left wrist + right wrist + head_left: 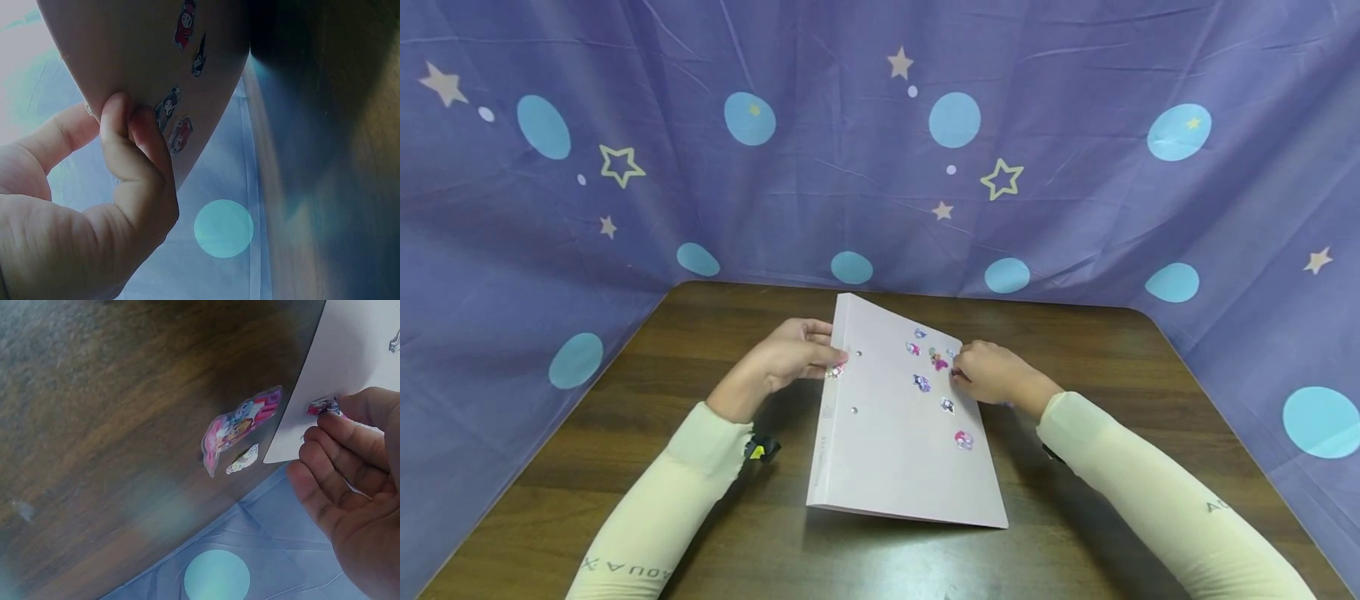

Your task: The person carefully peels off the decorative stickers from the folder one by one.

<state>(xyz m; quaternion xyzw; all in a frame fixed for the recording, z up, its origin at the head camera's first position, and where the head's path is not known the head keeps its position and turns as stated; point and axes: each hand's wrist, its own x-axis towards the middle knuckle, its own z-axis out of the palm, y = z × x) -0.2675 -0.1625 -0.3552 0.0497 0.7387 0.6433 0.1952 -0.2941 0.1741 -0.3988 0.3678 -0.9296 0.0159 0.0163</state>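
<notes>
A white file folder stands tilted on its lower edge, several shiny character stickers on its front cover, among them a pink one. At its spine, my left hand grips it, thumb on the outside; the left wrist view shows curled fingers against the other face, which also bears stickers. My right hand is at the cover's right edge. Its thumb and forefinger pinch a small pink-and-dark sticker close to the cover; whether it touches the cover I cannot tell.
Beside the folder, a larger pink sticker and a small pale one lie on the brown wooden table. A purple curtain with stars and blue dots hangs behind the table and along its sides.
</notes>
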